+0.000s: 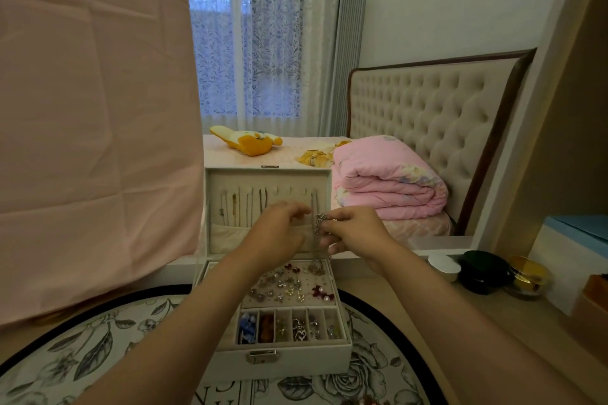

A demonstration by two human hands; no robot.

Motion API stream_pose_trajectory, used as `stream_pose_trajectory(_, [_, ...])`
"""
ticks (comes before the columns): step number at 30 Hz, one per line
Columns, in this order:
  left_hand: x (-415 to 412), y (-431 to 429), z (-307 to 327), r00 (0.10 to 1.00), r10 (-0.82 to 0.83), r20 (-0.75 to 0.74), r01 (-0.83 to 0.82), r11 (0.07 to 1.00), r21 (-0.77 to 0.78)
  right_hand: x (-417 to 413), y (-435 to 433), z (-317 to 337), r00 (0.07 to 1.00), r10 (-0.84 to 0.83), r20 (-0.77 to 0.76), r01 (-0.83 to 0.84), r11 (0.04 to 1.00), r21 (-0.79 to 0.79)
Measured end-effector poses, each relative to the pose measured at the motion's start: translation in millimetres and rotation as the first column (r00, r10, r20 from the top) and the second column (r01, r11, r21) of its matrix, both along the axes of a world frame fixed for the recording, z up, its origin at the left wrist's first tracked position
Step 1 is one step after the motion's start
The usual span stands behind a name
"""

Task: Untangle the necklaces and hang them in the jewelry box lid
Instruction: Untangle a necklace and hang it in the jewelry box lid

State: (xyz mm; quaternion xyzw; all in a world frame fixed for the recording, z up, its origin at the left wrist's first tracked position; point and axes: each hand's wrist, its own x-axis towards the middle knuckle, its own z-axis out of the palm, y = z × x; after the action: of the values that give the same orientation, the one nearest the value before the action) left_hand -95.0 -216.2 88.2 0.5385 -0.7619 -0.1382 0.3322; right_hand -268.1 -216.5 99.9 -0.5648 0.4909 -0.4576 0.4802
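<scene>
Pink cloth point(92, 125): hangs over the whole left side and hides what lies behind it.
Bed point(289, 154): stands beyond the box, with a folded pink quilt point(388, 181) against a tufted headboard point(427, 115) and a yellow plush toy point(246, 141) near the window.
Floral mat point(98, 348): round, lies under the box; large printed letters point(215, 397) at the bottom edge are cut off by the frame and cannot be read as a word.
Jewelry box point(296, 358): sits open on the mat, with an earring tray point(289, 286) behind a row of small compartments.
Lid point(210, 171): stands upright, with several chains point(243, 204) hung on its left half; the lower pocket is mostly hidden behind both hands.
Right hand point(355, 233): raised before the lid's right half, thumb and fingers curled, pinching a bunched necklace.
Left hand point(279, 227): raised just beside the right, fingers curled forward and blurred; cannot tell whether it grasps anything.
Necklace point(319, 223): a silver tangle at the right fingertips, between the two hands, with its chain trailing down to the earring tray.
Jars point(487, 273): stand at the right edge of the tabletop; any label is too small to read.
</scene>
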Motion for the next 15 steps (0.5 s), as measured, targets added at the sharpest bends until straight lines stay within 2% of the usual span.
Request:
stream_pose_trajectory(2, [4,0,-6,0.966,0.095,0.240,-0.073,0.992,-0.100,6,-5,4,0.998,-0.050,0.032,0.051,0.998,-0.022])
stream_pose_trajectory(3, [4,0,-10,0.942,0.124,0.312,-0.091,0.989,-0.118,9,-9,6,0.997,-0.077,0.025,0.078,0.996,-0.042])
stream_pose_trajectory(6, [2,0,-20,0.888,0.159,0.431,-0.106,0.984,-0.145,19,-20,10,0.987,-0.145,-0.072,0.132,0.979,-0.158])
stream_pose_trajectory(9, [4,-4,-24,0.846,0.160,0.509,-0.083,0.982,-0.171,26,-31,14,0.940,-0.257,-0.224,0.166,0.920,-0.356])
stream_pose_trajectory(12, [5,-7,-24,0.850,0.140,0.507,-0.063,0.984,-0.166,31,-38,16,0.804,-0.395,-0.446,0.065,0.802,-0.594])
stream_pose_trajectory(15, [5,-9,-22,0.881,0.143,0.451,-0.082,0.985,-0.151,35,-43,12,0.585,-0.425,-0.691,-0.167,0.770,-0.615])
